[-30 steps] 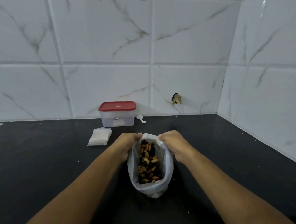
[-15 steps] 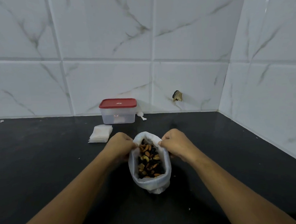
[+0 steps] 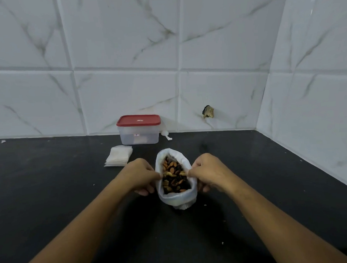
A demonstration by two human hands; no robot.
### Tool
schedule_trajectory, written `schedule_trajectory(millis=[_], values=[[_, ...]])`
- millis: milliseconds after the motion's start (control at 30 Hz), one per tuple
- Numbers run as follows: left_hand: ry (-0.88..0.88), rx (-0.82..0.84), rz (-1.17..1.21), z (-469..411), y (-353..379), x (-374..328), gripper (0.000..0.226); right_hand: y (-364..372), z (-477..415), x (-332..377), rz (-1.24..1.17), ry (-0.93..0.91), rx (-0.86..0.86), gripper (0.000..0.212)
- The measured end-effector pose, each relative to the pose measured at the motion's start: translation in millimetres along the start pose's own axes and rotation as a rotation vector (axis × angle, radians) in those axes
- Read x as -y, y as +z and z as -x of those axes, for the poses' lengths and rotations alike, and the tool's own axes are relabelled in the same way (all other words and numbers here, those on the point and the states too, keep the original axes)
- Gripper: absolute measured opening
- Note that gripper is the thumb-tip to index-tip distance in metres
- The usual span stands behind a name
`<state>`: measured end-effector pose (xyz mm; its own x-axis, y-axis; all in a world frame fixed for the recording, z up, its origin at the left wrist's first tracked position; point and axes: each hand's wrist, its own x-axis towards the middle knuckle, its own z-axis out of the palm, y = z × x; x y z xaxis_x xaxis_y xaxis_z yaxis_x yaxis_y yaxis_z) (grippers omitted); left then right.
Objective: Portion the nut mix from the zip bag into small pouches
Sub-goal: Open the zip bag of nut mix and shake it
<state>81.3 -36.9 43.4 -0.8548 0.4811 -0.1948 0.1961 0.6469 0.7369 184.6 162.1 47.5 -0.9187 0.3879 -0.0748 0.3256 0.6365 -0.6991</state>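
One zip bag [image 3: 177, 198] of nut mix [image 3: 174, 178] stands on the dark surface [image 3: 51, 198]; the left hand [image 3: 139, 176] and right hand [image 3: 208, 172] each pinch its rim. One pouch stack [image 3: 118, 158] and one red-lidded container [image 3: 138, 129] sit behind.

The left grip [image 3: 139, 176] and right grip [image 3: 208, 172] have slid from the far top edge of the zip bag [image 3: 178, 199] to its two sides, pinching a rim that now looks rolled outward. The bag stands shorter, its mouth wider, and the nut mix [image 3: 174, 177] lies closer to the rim.
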Motion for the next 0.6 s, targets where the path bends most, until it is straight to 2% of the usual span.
schedule_trajectory(millis=[133,233,300,467,533,600], values=[[0.003,-0.014,0.209,1,10,2,0.012,5,5,-4,-0.224,-0.01,-0.034,0.022],[0.018,-0.005,0.121,4,16,0,0.027,6,14,-7,-0.316,-0.009,-0.013,0.032],[0.023,0.042,0.017,10,18,-4,0.033,2,20,-10,-0.28,-0.008,0.017,0.034],[-0.009,0.162,-0.024,23,18,-10,0.024,2,37,-10,-0.266,-0.007,0.073,0.017],[0.003,0.158,0.102,23,20,-7,0.018,4,39,-12,-0.295,-0.011,0.047,0.009],[0.012,0.107,0.324,21,25,-2,0.017,6,37,-14,-0.343,-0.008,-0.011,0.005]])
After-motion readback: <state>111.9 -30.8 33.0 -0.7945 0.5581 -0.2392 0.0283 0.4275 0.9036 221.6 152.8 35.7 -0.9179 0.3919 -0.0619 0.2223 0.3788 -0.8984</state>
